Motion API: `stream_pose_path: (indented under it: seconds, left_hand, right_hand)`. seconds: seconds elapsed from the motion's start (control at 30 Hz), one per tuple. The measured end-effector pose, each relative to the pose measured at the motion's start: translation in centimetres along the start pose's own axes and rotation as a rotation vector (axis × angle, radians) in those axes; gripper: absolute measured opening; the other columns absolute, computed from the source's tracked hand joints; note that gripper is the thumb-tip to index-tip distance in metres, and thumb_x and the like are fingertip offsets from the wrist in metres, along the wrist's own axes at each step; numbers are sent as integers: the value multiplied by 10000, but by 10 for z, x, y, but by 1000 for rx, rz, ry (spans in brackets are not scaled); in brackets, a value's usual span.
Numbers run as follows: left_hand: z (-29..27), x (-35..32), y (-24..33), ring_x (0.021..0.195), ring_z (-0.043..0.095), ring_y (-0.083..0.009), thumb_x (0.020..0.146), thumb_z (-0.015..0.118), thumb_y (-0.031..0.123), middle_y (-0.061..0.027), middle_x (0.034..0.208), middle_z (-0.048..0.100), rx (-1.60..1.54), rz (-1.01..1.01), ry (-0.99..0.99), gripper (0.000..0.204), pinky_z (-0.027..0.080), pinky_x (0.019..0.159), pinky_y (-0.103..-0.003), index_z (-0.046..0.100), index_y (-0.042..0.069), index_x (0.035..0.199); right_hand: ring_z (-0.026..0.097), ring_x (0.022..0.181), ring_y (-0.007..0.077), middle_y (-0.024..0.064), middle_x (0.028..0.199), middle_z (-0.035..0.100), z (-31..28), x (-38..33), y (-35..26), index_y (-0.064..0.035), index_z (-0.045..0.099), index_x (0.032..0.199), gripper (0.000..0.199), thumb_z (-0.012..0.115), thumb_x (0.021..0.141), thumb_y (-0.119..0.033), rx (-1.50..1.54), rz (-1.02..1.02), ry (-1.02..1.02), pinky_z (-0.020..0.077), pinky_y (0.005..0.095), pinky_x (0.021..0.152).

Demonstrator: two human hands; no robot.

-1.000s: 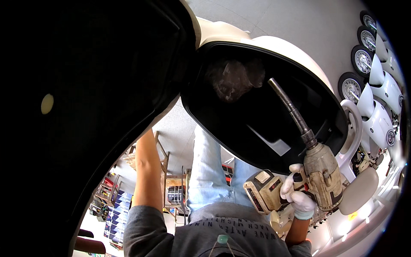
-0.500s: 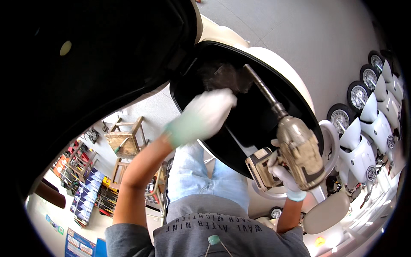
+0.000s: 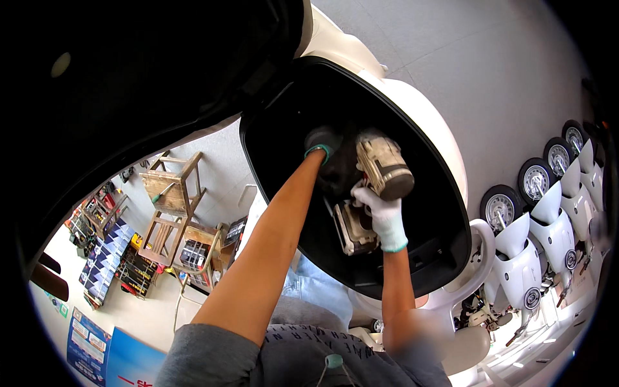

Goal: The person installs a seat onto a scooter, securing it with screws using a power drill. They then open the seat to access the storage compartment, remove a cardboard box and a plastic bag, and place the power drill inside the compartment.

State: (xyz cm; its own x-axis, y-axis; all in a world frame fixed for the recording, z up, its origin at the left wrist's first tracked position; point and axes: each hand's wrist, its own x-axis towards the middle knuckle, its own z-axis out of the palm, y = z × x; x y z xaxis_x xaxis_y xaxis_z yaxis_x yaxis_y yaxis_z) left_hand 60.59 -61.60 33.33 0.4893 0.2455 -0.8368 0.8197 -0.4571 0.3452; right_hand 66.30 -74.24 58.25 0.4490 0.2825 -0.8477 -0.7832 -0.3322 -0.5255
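Observation:
My right hand (image 3: 382, 216), in a white glove with a green cuff, grips the handle of a beige cordless impact wrench (image 3: 385, 164). The wrench is lowered into the black under-seat bin (image 3: 429, 216) of a cream scooter, and its front end is lost in the dark. Its battery (image 3: 354, 229) points toward me. Deep in the same bin, left of the wrench, is my left hand (image 3: 324, 138); shadow hides its fingers, so what it touches cannot be made out. A dim dark shape (image 3: 338, 171), perhaps a plastic bag, lies beside it.
The raised black seat (image 3: 180, 71) covers the upper left. Cream bodywork (image 3: 419, 103) borders the bin's far side. Wooden stools (image 3: 169, 193) and tool racks stand at left. White scooter front panels (image 3: 554, 226) and several wheels (image 3: 501, 206) line the right.
The impact wrench has moved left and down into the bin with my right hand. My left hand has reached from above the bin down into its dark interior.

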Motion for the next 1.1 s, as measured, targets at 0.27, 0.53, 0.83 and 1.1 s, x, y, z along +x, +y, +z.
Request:
stream_pose_path:
  seconds: [0.27,0.53,0.83,1.1]
  left_hand:
    - [2,71,-40,892,611,-338,862,507,279,-140,960,647,-509,53,735,245,489,779,-427,659,112,958]
    - [-58,66,9,784,645,-302,817,559,253,-115,833,663,251,-15,543,181,526,664,-414,681,126,857]
    - [-53,78,1,732,653,-280,876,500,377,-76,824,654,461,-41,457,246,509,559,-437,615,165,923]
    - [-45,98,-4,799,645,-311,828,559,462,-129,910,650,175,-104,516,439,511,658,-448,503,145,1128]
  right_hand:
    - [530,579,71,-7,631,547,28,55,11,-10,611,735,24,603,732,-32,37,6,-72,366,198,505]
    - [556,662,94,27,704,575,12,62,36,39,619,800,110,516,796,76,-19,-138,-132,436,209,591]
    - [569,694,122,56,722,586,6,76,46,48,615,803,84,534,788,66,19,-214,-177,481,257,681]
    - [583,685,139,66,717,591,5,75,31,25,619,788,119,519,829,-26,-52,-61,-107,474,258,670]
